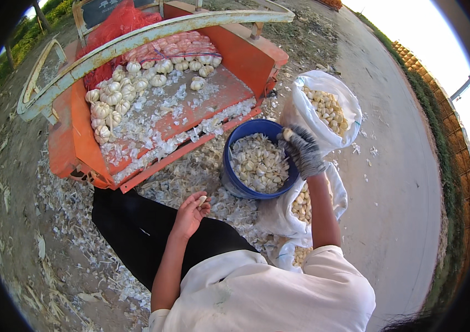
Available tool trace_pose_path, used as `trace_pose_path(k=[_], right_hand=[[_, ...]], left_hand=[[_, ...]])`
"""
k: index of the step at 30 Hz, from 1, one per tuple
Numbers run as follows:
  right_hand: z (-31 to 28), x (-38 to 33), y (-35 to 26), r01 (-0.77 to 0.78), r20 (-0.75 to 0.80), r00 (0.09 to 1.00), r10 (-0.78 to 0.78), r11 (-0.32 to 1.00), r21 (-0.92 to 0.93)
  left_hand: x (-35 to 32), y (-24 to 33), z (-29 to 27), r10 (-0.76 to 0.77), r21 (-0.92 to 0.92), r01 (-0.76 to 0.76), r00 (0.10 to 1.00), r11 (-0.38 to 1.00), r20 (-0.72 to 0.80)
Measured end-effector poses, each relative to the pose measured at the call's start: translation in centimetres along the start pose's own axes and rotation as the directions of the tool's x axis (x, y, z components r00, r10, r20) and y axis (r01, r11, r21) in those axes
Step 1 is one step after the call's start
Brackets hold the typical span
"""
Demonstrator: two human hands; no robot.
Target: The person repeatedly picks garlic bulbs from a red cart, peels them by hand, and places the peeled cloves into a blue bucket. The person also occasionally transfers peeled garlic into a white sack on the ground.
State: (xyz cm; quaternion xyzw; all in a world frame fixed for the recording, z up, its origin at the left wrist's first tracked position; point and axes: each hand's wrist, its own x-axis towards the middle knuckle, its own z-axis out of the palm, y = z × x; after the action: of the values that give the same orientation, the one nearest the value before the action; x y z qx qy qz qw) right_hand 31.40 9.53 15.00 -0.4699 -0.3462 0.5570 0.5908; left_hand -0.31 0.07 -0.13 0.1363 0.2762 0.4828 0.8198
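Note:
My bare left hand is above my dark-trousered leg, its fingers closed on a garlic clove. On my right hand is a grey and dark knitted glove. It hangs over the right rim of a blue bucket, fingers curled, with a pale piece that looks like a garlic clove at the fingertips. Loose garlic cloves and papery skins fill much of the bucket. Whole garlic bulbs are heaped on the orange cart bed ahead of me.
A white sack of cloves stands beyond my right hand. Another white sack and a smaller bag stand nearer me. A rusty metal rail crosses above the cart, by red netting. Garlic skins litter the ground.

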Motion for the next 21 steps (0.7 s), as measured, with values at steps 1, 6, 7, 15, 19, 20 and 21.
trace_pose_path(k=[1, 6, 7, 15, 19, 20, 21], right_hand=[[-0.6, 1.5, -1.7, 0.137, -0.094, 0.984, -0.15, 0.982, -0.127], [-8.2, 7.1, -6.7, -0.027, 0.137, 0.56, -0.817, -0.183, -0.983], [-8.3, 7.5, -5.6, 0.145, 0.122, 0.563, -0.817, -0.047, -0.988], [-3.3, -1.7, -2.6, 0.345, -0.09, 0.868, -0.488, 0.723, -0.599], [-1.4, -0.7, -5.1, 0.324, -0.098, 0.905, -0.415, 0.819, -0.474], [-0.3, 0.3, -5.2, 0.317, -0.085, 0.914, -0.397, 0.829, -0.46], [0.5, 1.6, -4.8, 0.277, -0.011, 0.943, -0.331, 0.806, -0.523]], left_hand=[[0.0, 0.1, 0.2, 0.007, 0.007, -0.008, 1.0, 1.0, 0.025], [0.2, 0.3, 3.1, -0.016, 0.018, 0.014, 0.992, 1.0, 0.127], [0.5, 0.5, 3.7, -0.018, 0.023, 0.015, 0.99, 1.0, 0.139], [5.6, -6.4, 12.1, -0.311, 0.152, 0.28, 0.915, 0.948, 0.257], [9.1, -13.3, 17.8, -0.376, 0.426, 0.215, 0.862, 0.879, 0.341], [9.6, -14.4, 16.7, -0.25, 0.532, 0.022, 0.898, 0.846, 0.362], [9.9, -15.6, 15.7, -0.126, 0.632, -0.156, 0.917, 0.759, 0.378]])
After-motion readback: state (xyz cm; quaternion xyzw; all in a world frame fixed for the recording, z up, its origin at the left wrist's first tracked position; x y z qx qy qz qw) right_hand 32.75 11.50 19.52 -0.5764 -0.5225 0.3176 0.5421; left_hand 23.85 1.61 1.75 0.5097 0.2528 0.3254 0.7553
